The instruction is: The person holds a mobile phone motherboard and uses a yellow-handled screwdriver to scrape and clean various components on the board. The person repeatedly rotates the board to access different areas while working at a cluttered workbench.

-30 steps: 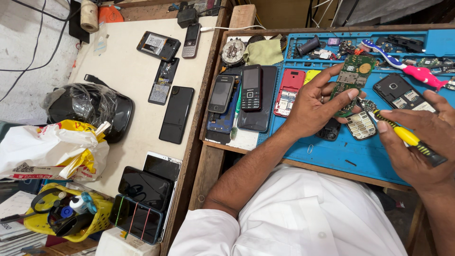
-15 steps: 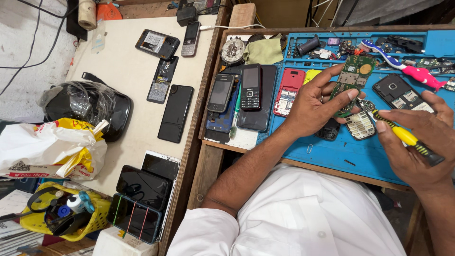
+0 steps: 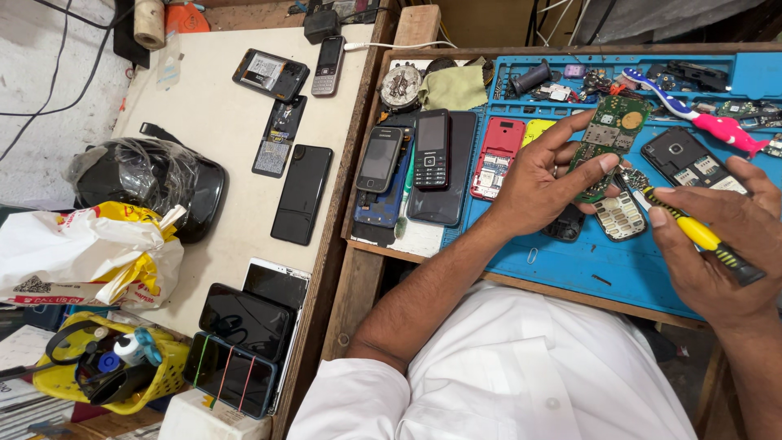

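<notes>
The left hand (image 3: 542, 183) is curled around a green circuit board (image 3: 609, 138), thumb pressed on the board's lower part and fingers behind its upper edge, holding it tilted just above the blue mat (image 3: 570, 261). The right hand (image 3: 721, 236) is closed on a yellow-handled screwdriver (image 3: 692, 230), gripped between thumb and fingers, its tip reaching a small metal part at the board's lower right edge. Under the hands on the mat lie a white keypad (image 3: 621, 217) and a dark phone part (image 3: 566, 226); a black phone shell (image 3: 688, 163) lies just beside the right hand. A red phone shell (image 3: 497, 156) and a yellow piece (image 3: 538, 129) sit to the left of the board, and a toothbrush (image 3: 692, 110) with a pink handle lies at the back of the mat among small parts. Left of the mat, several dark phones (image 3: 423, 163) lie stacked together, with a green cloth (image 3: 452, 85) behind them. On the pale tabletop (image 3: 212, 122) further left are more phones, a black helmet (image 3: 155, 183), a plastic bag (image 3: 81, 253) and a yellow basket (image 3: 122, 371).
</notes>
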